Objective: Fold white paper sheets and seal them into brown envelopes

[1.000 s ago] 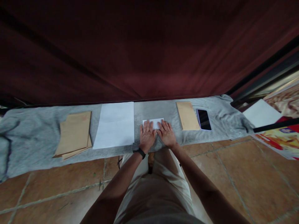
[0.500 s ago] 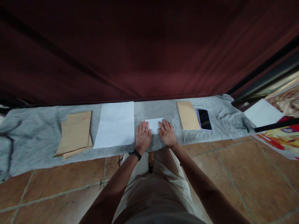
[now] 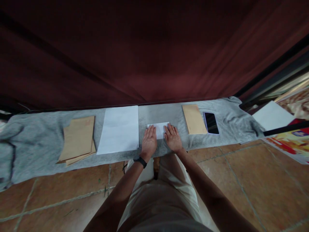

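Note:
A small white folded sheet of paper lies flat on the grey cloth, between my two hands. My left hand rests palm down over its left end, fingers stretched out. On the right end, my right hand lies flat with its fingers extended. Both hands cover part of the paper's ends and grip nothing. Just left of my left hand is a large white sheet of paper. To the right of my right hand lies a tan envelope.
Several brown envelopes are stacked loosely at the left. A phone lies right of the tan envelope. The grey cloth covers a long narrow surface against a dark red curtain. Tiled floor shows in front.
My left hand has shifted slightly right over the folded paper, its fingers now closer together. My right hand has stayed nearly in place.

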The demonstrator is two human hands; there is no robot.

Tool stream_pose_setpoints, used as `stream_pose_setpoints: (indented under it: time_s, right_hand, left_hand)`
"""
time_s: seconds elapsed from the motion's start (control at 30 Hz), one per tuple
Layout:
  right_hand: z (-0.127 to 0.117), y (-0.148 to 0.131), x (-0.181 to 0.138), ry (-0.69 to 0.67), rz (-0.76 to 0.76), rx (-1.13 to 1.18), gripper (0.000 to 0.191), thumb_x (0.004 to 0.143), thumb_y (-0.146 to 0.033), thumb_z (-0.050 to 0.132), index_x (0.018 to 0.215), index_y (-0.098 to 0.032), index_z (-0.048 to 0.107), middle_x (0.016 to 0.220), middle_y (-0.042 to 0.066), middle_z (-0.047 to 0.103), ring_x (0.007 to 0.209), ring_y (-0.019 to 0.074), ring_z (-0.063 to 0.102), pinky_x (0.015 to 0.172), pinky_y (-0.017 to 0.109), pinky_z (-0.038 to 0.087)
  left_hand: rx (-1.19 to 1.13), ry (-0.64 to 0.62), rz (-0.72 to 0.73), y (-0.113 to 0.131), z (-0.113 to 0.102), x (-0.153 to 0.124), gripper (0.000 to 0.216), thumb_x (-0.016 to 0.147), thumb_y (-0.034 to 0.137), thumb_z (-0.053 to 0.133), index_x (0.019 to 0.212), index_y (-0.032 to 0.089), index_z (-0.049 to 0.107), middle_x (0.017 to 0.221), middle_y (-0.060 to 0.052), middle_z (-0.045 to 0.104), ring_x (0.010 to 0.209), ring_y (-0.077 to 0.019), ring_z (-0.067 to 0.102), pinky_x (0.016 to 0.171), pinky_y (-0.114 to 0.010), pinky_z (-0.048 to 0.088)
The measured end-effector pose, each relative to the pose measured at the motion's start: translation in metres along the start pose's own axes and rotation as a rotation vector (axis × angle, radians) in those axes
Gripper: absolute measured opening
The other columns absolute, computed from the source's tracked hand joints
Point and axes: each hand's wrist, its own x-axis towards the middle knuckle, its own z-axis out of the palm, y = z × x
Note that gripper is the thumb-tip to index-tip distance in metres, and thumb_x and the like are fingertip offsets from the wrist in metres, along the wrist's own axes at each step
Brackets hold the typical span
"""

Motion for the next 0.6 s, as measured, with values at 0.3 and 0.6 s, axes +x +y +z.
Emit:
stream_pose_setpoints:
  time_s: [0.3,0.6]
  right_hand:
    - [-0.001,0.002,0.001,-0.025,-0.002,-0.019,0.052,0.105,-0.031,0.037,0.154,-0.013,0.041,0.164,0.015,0.03,0.151,0.0288,0.03,0.123,0.048,0.024]
    - [-0.001,-0.002,0.0,0.001,0.014,-0.018,0.051,0.105,-0.031,0.036,0.153,-0.013,0.042,0.163,0.015,0.032,0.15,0.029,0.032,0.122,0.049,0.025]
  left_hand:
    - [-0.007,-0.086,0.073,0.027,0.009,0.002,0.056,0.104,0.036,0.03,0.152,0.008,0.039,0.162,-0.012,0.036,0.153,-0.0241,0.025,0.127,-0.045,0.023]
    - [0.038,-0.011,-0.034,0.003,0.008,-0.003,0.055,0.104,0.03,0.028,0.153,0.007,0.037,0.162,-0.014,0.035,0.153,-0.0241,0.026,0.126,-0.044,0.024]
